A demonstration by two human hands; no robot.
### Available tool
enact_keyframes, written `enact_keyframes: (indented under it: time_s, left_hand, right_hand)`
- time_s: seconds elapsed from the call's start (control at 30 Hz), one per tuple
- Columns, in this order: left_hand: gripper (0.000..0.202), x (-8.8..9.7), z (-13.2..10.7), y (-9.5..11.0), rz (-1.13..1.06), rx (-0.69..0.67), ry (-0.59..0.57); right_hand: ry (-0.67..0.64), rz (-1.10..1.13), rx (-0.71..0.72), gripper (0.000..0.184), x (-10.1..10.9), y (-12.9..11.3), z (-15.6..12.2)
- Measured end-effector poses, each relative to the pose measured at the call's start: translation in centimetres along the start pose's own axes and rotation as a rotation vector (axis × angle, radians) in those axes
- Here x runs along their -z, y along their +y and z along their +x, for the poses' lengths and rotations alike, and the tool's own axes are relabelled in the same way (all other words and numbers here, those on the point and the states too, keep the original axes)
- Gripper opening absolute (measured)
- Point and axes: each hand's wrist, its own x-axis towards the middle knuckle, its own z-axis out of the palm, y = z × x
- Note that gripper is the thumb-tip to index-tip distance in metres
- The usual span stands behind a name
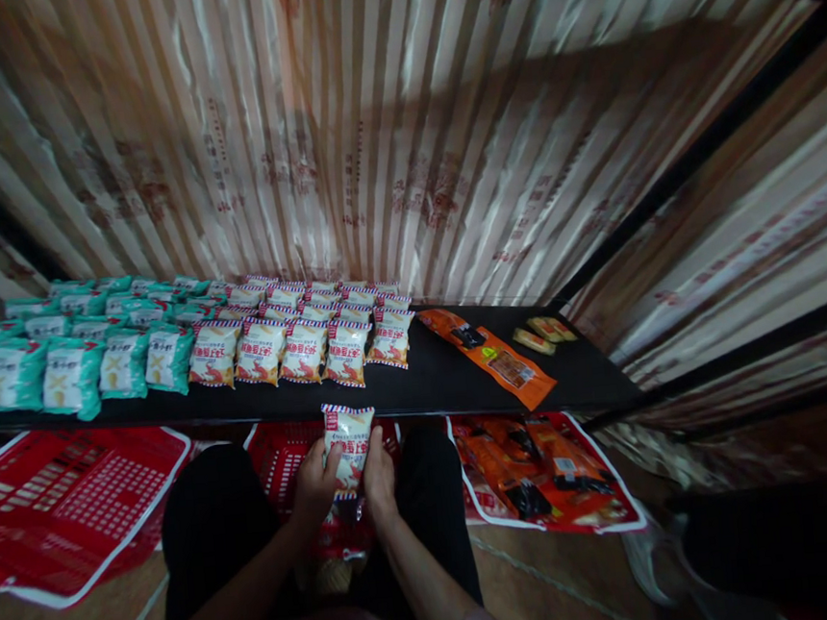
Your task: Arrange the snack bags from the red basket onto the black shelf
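Note:
Between my two hands is a small snack bag [351,443], white with red lettering and striped ends, held upright over the red basket at my knees. My left hand [317,479] grips its left side, and my right hand [378,474] closes on its right side. Just beyond, on a black shelf [455,381], matching snack bags [345,353] stand in rows, with their fronts facing me. To their left are rows of teal snack bags [72,376].
Orange packets [497,356] and small yellowish packs [544,333] lie on the shelf's right part. Red baskets stand on the floor: one at left [74,494], one between my knees [273,448], and one at right [631,521] holding orange packets. A patterned curtain [371,159] hangs behind.

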Motion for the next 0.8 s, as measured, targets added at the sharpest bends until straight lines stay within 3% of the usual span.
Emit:
enact_keyframes:
  time_s: [0.27, 0.5, 0.8]
  left_hand:
    - [0.038, -0.3, 0.7, 0.3, -0.036, -0.002, -0.016]
    - [0.036, -0.7, 1.0, 1.6, -0.055, -0.003, -0.063]
    - [0.043, -1.6, 0.8, 2.8, -0.095, -0.002, -0.065]
  right_hand:
    - [-0.083, -0.078, 0.076, 0.055, 1.7, -1.2, -0.9]
    - [-0.022, -0.168, 0.147, 0.055, 2.6, -1.4, -0.7]
    - [0.068, -0.21, 0.138, 0.056, 4.5, -1.9, 0.0]
